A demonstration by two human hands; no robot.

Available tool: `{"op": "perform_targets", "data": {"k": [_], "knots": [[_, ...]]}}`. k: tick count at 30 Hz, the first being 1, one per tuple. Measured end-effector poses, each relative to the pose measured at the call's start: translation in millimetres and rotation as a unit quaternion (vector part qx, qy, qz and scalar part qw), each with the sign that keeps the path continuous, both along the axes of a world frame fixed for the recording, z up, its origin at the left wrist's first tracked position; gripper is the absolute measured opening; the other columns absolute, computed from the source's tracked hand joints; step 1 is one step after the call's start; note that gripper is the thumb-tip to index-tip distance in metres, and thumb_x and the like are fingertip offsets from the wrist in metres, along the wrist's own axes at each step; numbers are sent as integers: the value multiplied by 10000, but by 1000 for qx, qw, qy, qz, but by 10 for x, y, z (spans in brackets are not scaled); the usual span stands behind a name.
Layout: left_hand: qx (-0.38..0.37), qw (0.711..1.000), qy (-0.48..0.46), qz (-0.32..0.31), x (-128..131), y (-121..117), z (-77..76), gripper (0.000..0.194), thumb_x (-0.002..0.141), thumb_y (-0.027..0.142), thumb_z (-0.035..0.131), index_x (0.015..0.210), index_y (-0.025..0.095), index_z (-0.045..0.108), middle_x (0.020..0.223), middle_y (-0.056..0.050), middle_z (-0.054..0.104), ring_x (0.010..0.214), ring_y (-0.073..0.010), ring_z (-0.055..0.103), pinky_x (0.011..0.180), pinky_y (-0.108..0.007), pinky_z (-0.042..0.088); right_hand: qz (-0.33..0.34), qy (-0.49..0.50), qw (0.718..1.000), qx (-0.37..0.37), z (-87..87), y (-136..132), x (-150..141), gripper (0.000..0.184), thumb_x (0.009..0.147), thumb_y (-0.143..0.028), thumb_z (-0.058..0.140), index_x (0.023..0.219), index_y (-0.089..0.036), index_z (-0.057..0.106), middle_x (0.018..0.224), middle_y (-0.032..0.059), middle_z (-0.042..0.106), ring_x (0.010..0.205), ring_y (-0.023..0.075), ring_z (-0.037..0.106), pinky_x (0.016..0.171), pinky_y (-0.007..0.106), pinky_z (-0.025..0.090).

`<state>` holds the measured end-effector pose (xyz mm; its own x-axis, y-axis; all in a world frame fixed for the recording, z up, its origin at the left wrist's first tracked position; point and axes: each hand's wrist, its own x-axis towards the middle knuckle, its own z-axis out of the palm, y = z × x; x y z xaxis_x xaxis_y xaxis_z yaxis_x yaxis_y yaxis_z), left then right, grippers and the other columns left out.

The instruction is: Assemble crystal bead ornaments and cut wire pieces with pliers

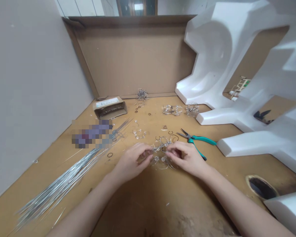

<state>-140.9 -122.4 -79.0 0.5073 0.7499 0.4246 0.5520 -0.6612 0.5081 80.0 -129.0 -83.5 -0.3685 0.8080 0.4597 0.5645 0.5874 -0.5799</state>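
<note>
- Our left hand [132, 161] and right hand [186, 157] meet at the counter's [162, 200] centre, each pinching the clear bead-and-wire piece [160, 152] between fingertips.
- We judge it goes best with a steady grip close to the join and small twists, so the wire doesn't kink.
- Teal-handled pliers [196, 140] lie at 2 o'clock, just beside our right hand.
- Straight wire rods [64, 181] fan out at 8 o'clock.
- A small cardboard box [110, 107] at 11 o'clock bears a label, too small to read.
</note>
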Motion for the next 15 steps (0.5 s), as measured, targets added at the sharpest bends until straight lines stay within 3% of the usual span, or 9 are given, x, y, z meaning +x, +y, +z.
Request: {"op": "perform_targets", "data": {"k": [4,10,15], "knots": [[-72,997,-29,0,16,-8,3,156,825,267,485,947,204,558,810,-7,591,717,-117,540,674,-241,424,-2,8,1000,-3,-2,0,-3,103,784,-269,532,800,-192,598,573,-31,467,496,85,401,498,211,335],[-133,987,-94,-16,21,-6,98,163,853,259,445,847,191,594,837,-21,578,790,-127,542,725,-257,415,27,32,998,-46,36,-21,-4,101,785,-239,515,775,-178,594,593,-19,488,505,86,397,490,207,329],[-187,969,-161,7,33,33,12,140,846,273,456,920,188,539,822,-21,568,773,-128,543,703,-263,432,32,49,993,-98,63,-33,-38,139,791,-278,520,771,-163,595,568,-19,475,493,86,386,471,202,321]]}}
